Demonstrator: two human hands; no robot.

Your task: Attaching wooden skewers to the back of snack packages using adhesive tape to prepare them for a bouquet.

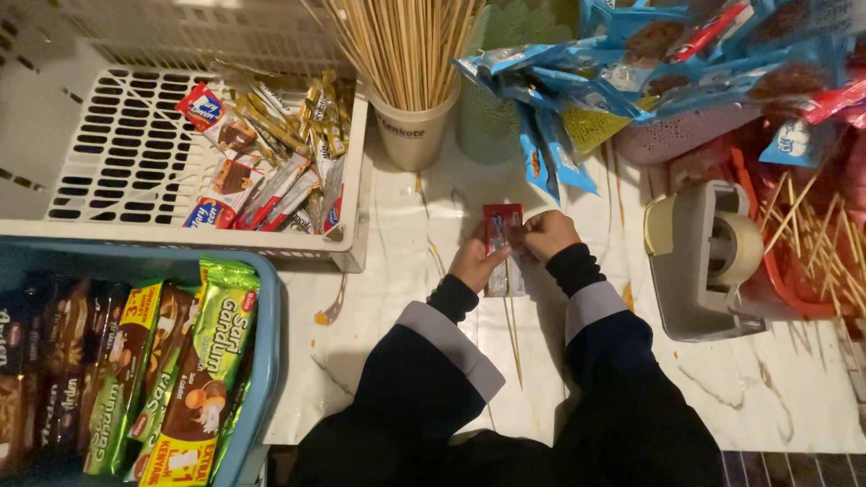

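Note:
My left hand (pixel 475 261) and my right hand (pixel 547 234) meet over a small red and white snack packet (pixel 502 231) lying on the white table (pixel 406 298). Both hands pinch the packet, left at its lower left side, right at its right edge. A thin wooden skewer (pixel 512 334) runs from under the packet toward me, between my dark sleeves. Whether the skewer is fixed to the packet cannot be told.
A cup of wooden skewers (pixel 410 117) stands behind the hands. A white basket (pixel 117 153) holds snack bars at left, a blue crate (pixel 262 361) holds green packets. A grey tape dispenser (pixel 708 261) sits right, blue packets (pixel 559 135) piled behind.

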